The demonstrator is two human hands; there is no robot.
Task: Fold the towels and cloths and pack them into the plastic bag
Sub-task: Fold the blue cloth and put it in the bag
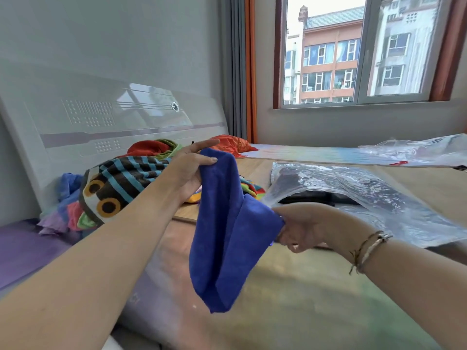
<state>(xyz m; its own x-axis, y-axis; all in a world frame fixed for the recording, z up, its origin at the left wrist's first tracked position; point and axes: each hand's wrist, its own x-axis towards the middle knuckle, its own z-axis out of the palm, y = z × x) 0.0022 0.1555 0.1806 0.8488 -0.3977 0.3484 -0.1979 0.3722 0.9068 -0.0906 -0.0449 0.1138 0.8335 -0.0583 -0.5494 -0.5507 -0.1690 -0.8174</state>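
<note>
A blue cloth (222, 238) hangs folded in the air above the bed, held by both hands. My left hand (189, 170) pinches its upper corner, thumb on the cloth and forefinger stretched out. My right hand (303, 227) grips the lower right corner. Just behind my right hand lies a clear plastic bag (379, 195) on the bed, with dark folded cloth (310, 197) inside it. A heap of unfolded towels and cloths (113, 188), one striped brown and blue with orange rings, lies at the left by the headboard.
A white headboard (101, 122) stands at the left. An orange cloth (231, 145) lies near the curtain. A second plastic bag (417, 150) lies at the far right of the bed under the window (353, 51). The bed (303, 299) has a pale printed cover.
</note>
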